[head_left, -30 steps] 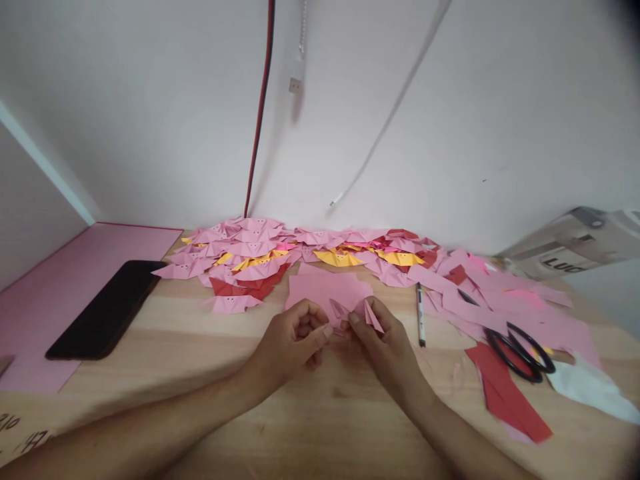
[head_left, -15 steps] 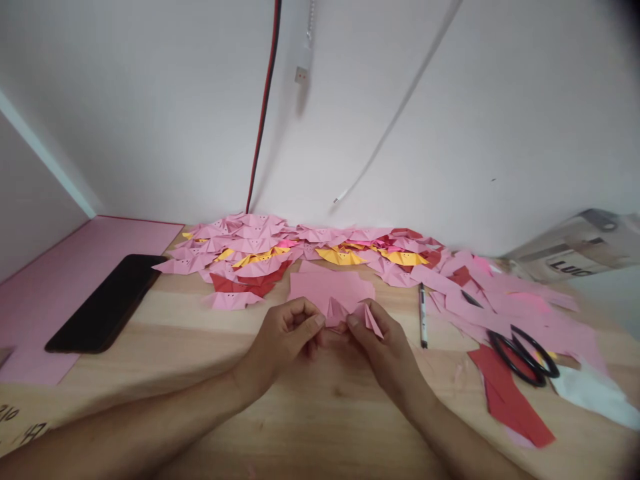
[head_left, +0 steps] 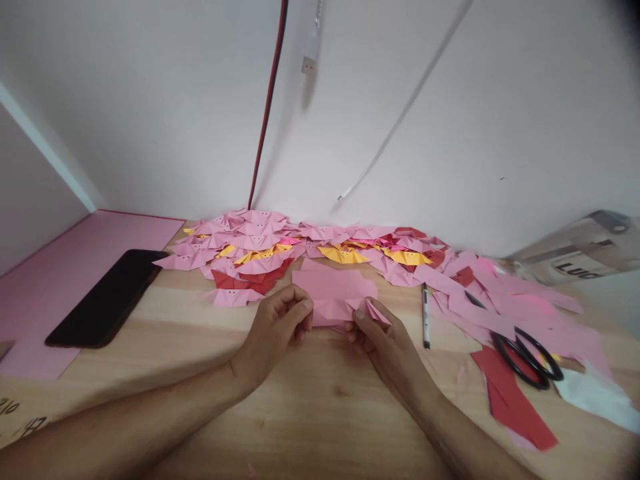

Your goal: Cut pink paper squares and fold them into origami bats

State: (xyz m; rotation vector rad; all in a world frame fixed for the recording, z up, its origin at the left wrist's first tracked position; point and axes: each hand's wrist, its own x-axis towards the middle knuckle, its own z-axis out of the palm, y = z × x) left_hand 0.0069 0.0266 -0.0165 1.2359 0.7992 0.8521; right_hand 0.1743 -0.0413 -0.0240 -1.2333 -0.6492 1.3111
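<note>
Since the earlier frame, the left hand sits farther toward nine o'clock, and the pink piece spreads wider and flatter.

Hands: two. Left, fingers curled, pinching the piece's nine-o'clock end; right hand, thumb and fingers closed on the three-o'clock end, hiding part of it.

Pink piece: one, at the clock's centre, in front of the pink stack and covering its near edge; sheets not countable.

Folded heap: one, ten to one o'clock, overlapping, total not countable; yellow ones, at least three.

Phone: one, nine o'clock, on a pink sheet.

Pen: one, three o'clock, just beside the right hand.

Scissors: one pair, past three, blades partly covered by pink offcuts.

Red paper: four o'clock, partly under the handles.

Bag: one, between two and three.

Cables: three, eleven to one, before the wall.
</note>
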